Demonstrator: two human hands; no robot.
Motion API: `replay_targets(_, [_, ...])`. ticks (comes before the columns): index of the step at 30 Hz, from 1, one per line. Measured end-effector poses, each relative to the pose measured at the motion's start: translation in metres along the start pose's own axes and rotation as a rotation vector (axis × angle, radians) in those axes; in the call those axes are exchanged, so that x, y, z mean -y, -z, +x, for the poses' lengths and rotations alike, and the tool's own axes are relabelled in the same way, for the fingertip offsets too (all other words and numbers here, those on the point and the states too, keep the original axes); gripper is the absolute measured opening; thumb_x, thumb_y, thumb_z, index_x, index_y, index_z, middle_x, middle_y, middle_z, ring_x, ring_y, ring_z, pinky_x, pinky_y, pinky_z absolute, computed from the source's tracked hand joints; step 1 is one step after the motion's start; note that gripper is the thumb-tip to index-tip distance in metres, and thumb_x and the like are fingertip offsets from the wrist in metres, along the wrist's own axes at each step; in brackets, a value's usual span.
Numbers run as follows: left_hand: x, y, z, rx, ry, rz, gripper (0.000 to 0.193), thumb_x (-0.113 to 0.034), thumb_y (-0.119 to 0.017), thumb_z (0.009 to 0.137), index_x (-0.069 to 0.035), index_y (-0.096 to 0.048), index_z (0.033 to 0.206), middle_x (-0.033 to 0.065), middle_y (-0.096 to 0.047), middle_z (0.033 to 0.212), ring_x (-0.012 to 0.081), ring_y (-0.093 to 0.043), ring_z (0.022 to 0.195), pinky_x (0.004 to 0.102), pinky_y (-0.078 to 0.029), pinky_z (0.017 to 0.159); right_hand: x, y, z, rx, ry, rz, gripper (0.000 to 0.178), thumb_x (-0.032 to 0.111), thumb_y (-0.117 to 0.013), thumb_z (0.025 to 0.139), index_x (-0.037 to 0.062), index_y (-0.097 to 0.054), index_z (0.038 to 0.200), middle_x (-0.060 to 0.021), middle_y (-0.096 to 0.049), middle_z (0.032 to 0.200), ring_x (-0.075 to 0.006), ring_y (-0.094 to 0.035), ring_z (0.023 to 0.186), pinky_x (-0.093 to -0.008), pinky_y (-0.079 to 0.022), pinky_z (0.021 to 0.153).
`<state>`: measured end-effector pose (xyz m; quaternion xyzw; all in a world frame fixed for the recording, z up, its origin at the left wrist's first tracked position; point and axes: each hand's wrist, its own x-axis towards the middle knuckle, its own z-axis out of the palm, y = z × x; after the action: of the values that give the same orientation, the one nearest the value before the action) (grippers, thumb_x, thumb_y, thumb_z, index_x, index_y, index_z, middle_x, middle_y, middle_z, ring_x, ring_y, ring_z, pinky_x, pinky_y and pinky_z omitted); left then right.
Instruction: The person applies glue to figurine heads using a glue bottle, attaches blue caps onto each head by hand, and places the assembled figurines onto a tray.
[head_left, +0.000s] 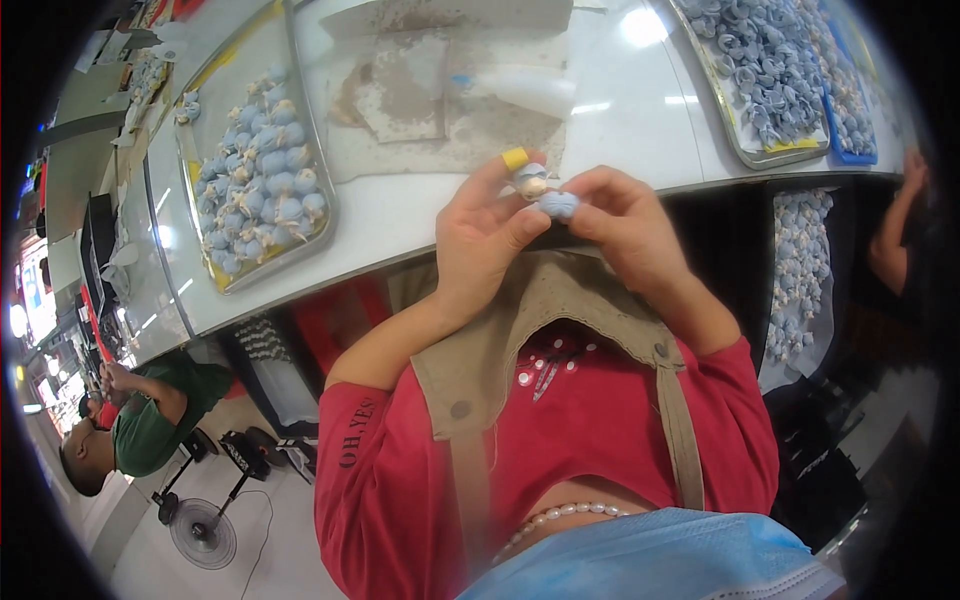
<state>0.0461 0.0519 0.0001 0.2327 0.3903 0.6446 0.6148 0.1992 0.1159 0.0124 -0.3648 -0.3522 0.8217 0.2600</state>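
In front of my chest, both hands are raised at the table's near edge, close together. My left hand (475, 235), with yellow tape round one finger, is closed on a small cream-and-blue figurine piece (532, 182). My right hand (632, 225) pinches a rounded light-blue piece (558, 206) between thumb and forefinger; my left thumb is against it too. The two pieces touch or nearly touch; whether they are joined I cannot tell. To the left on the table is a tray (325, 200) heaped with similar blue-and-cream pieces.
A stained board (400, 155) lies on the white table (380, 225), with a white tube-like bottle (515, 92) on it. At right stand a tray of curled grey-blue pieces (760, 70) and a blue tray (860, 150). Co-workers are at both sides; a fan (203, 530) stands lower left.
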Motion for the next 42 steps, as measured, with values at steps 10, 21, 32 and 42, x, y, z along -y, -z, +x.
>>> replay_targets(10, [-0.013,0.016,-0.012,-0.051,-0.022,0.077,0.04,-0.001,-0.056,0.085,0.005,-0.043,0.122,0.0105,-0.052,0.115,0.0161,-0.053,0.1,0.0274,-0.045,0.086,-0.022,-0.026,0.012,-0.267,0.942,-1.146,0.024,0.007,-0.072,0.065,0.0076,-0.066,0.089,-0.0012,-0.06,0.077,-0.0156,-0.056,0.07,-0.0263,-0.042,0.063])
replay_targets(21, [-0.02,0.033,-0.012,-0.05,0.034,0.33,0.034,-0.005,-0.058,0.085,0.002,-0.051,0.117,0.0029,-0.06,0.086,0.007,-0.054,0.077,0.02,-0.046,0.07,0.002,-0.05,0.012,-0.168,1.073,-1.525,0.025,0.008,-0.073,0.061,0.0091,-0.068,0.085,0.0025,-0.057,0.068,-0.0148,-0.051,0.064,-0.0295,-0.029,0.061])
replay_targets(32, [-0.025,0.019,-0.007,0.122,0.021,0.084,0.034,-0.004,-0.059,0.083,0.004,-0.051,0.115,0.01,-0.059,0.105,0.0149,-0.056,0.094,0.0274,-0.045,0.084,0.016,-0.015,0.023,0.182,0.558,-0.825,0.066,0.028,-0.074,0.066,0.0004,-0.048,0.12,-0.0062,-0.054,0.112,-0.0148,-0.051,0.099,-0.0281,-0.041,0.081])
replay_targets(42, [-0.019,0.012,-0.009,0.238,-0.067,0.404,0.033,-0.014,-0.059,0.085,0.003,-0.054,0.113,0.0122,-0.061,0.104,0.015,-0.058,0.093,0.0262,-0.046,0.082,0.012,-0.005,0.01,0.27,0.283,-0.505,0.047,0.006,-0.072,0.069,-0.0025,-0.055,0.112,-0.0095,-0.061,0.104,-0.0135,-0.057,0.094,-0.0255,-0.045,0.085])
